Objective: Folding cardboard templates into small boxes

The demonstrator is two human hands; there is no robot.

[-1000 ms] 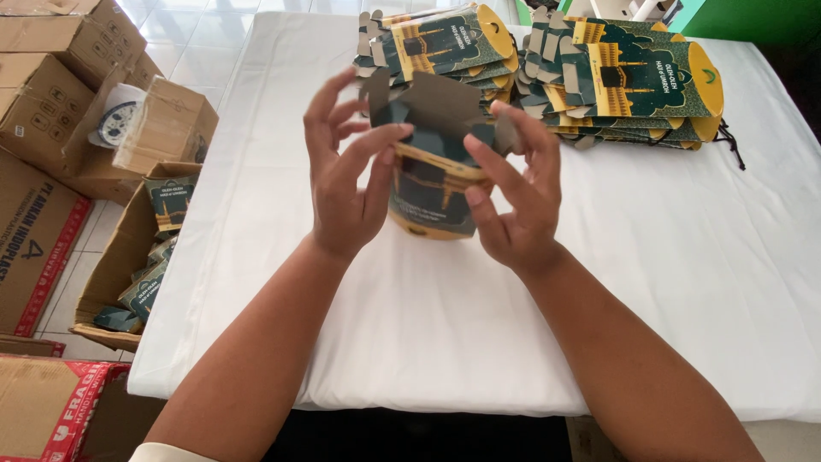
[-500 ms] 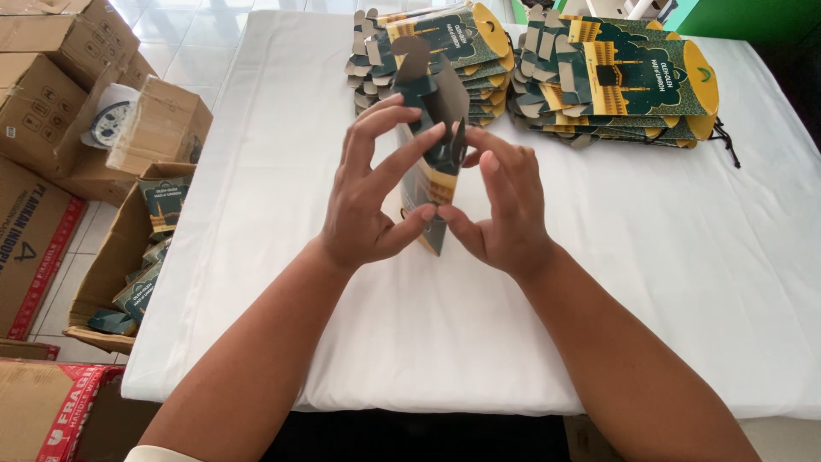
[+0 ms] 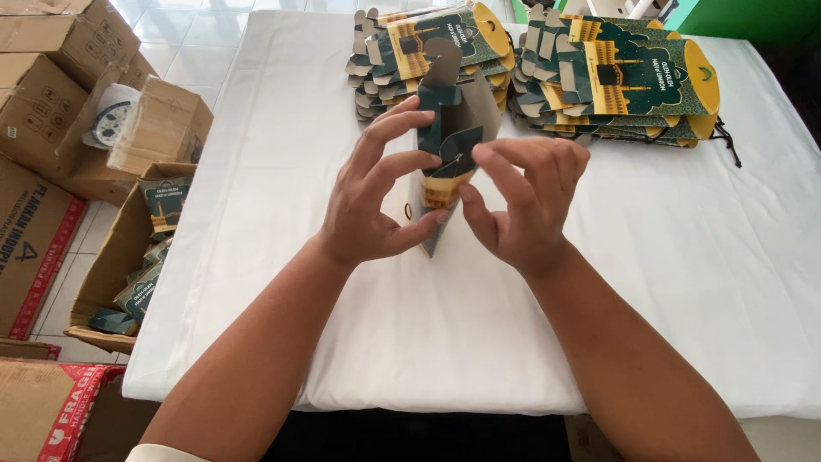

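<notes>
Between both hands (image 3: pixel 376 201) (image 3: pixel 522 205), grips seemingly pinching a half-folded carton (image 3: pixel 449 128).

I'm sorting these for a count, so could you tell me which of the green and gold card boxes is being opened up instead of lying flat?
The box between both hands; the rest lie flat.

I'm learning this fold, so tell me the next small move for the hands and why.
Probably press the loose grey flap down into the box. The left hand and right hand hold the half-formed green and gold carton upright above the white table, and its top flaps stand open, untucked.
</notes>
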